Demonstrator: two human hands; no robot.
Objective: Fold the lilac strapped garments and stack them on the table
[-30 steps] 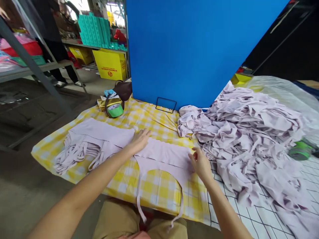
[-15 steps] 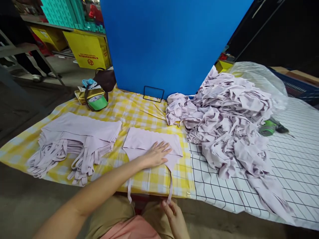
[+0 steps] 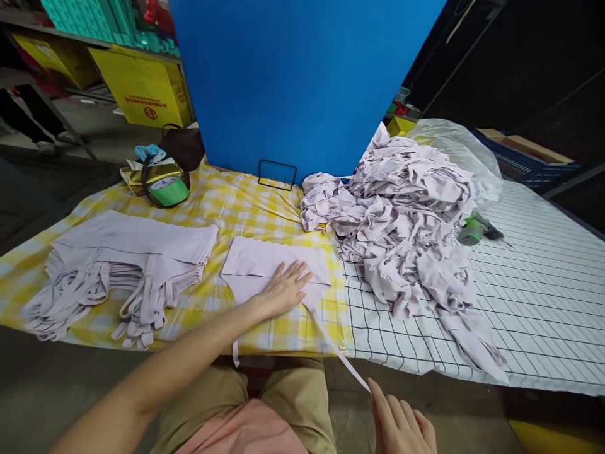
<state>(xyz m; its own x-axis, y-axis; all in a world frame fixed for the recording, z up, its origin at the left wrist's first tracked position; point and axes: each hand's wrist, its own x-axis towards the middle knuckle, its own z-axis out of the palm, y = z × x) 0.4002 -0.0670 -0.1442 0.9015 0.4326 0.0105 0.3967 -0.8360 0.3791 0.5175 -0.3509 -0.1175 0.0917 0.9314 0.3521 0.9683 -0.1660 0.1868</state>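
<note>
Flat on the yellow checked cloth lies a pale lilac strappy top [image 3: 250,258], its scalloped edge away from me. My left hand [image 3: 287,290] presses on it with fingers spread. Pinched in my right hand [image 3: 401,419], beyond the table's front edge, is the end of one strap [image 3: 343,358], which runs taut and slanting from the garment. The other strap hangs over the edge on the left. To the left sits a neat stack of matching tops [image 3: 132,236], straps toward me.
A big heap of crumpled lilac garments [image 3: 401,208] covers the table's right middle, beside a green tool [image 3: 472,230]. A blue panel [image 3: 297,82] stands at the back. Green tape [image 3: 170,192] and a dark bag [image 3: 184,148] lie at the back left.
My right hand has moved right, drawing the strap from hanging down to a taut slant. My left hand still presses on the top. The whole view has shifted slightly.
</note>
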